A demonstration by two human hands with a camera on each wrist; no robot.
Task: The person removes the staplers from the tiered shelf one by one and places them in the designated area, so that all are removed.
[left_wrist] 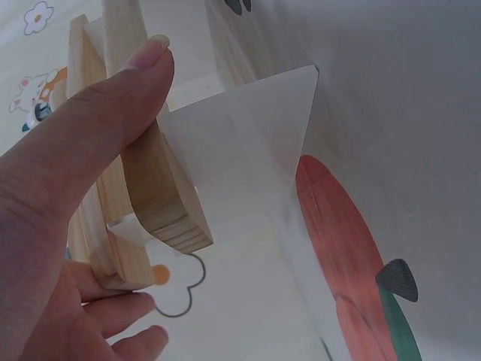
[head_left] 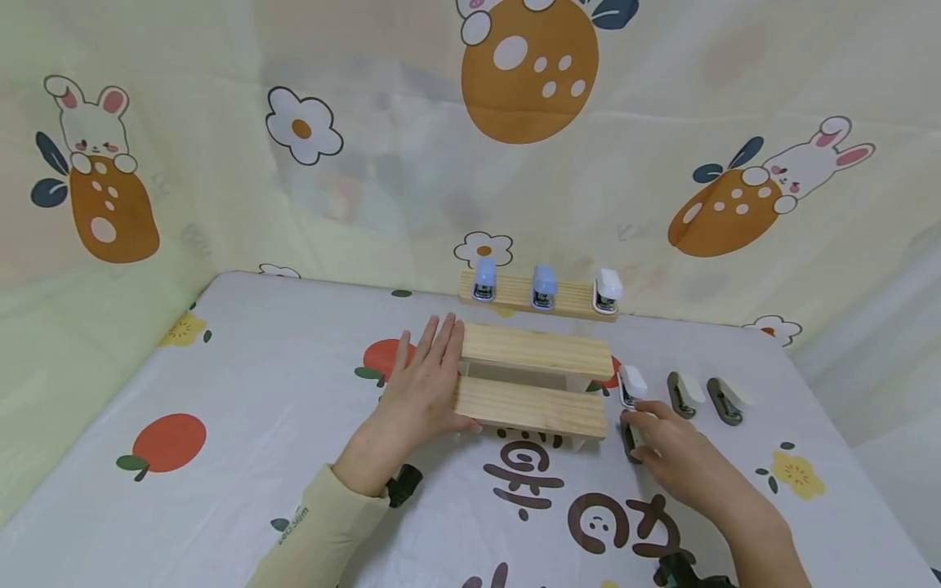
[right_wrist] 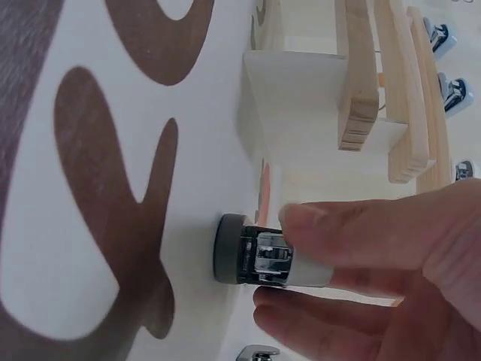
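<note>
At the left end of a tiered wooden stand, the left hand (head_left: 426,396) lies against the planks. In the left wrist view its thumb rests on the lower plank (left_wrist: 161,188), with the fingers by the upper one. Right of the stand, the right hand (head_left: 672,453) pinches a dark-based stapler (head_left: 629,437) between thumb and fingers. The right wrist view shows this stapler (right_wrist: 259,252) on the cloth, its light top partly hidden by the fingers. Just behind it stands a white stapler (head_left: 631,385).
Two grey-and-white staplers (head_left: 685,394) (head_left: 728,401) stand to the right. The rear plank (head_left: 515,292) bears two blue staplers (head_left: 484,279) (head_left: 544,287) and a white one (head_left: 607,291). A printed cloth (head_left: 243,392) covers the table; a patterned curtain hangs behind.
</note>
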